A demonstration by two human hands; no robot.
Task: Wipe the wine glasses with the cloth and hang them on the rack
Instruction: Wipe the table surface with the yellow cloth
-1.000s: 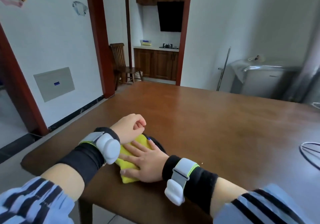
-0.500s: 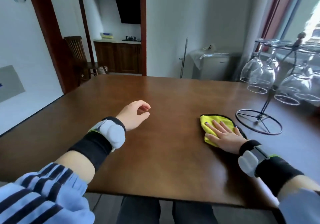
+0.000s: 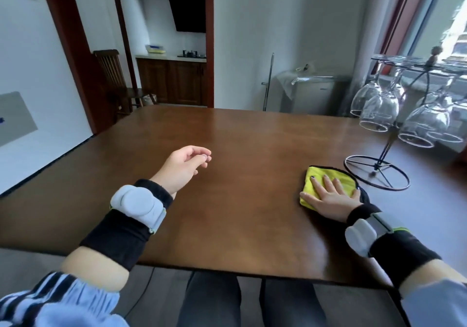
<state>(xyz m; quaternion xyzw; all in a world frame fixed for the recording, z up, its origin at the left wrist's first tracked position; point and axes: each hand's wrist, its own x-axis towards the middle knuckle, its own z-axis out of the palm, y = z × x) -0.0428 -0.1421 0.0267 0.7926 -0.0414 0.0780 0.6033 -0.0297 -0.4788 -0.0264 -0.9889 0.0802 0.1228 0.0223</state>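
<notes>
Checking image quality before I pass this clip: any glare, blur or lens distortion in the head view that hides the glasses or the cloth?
Head view: bright window light at the right washes out the hanging wine glasses and the rack top; wide-angle bending curves the door frames and table edge; the yellow cloth under the right hand is sharp; the left hand fingertips are slightly blurred.

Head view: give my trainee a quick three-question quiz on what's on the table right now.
1. True or false: the right hand lies flat on the cloth.
2. What does the left hand hold? A) a glass B) the cloth C) nothing
3. How do the glasses sit on the rack?

Key: 1 true. 2 C. 3 They hang upside down, bowls downward.
</notes>
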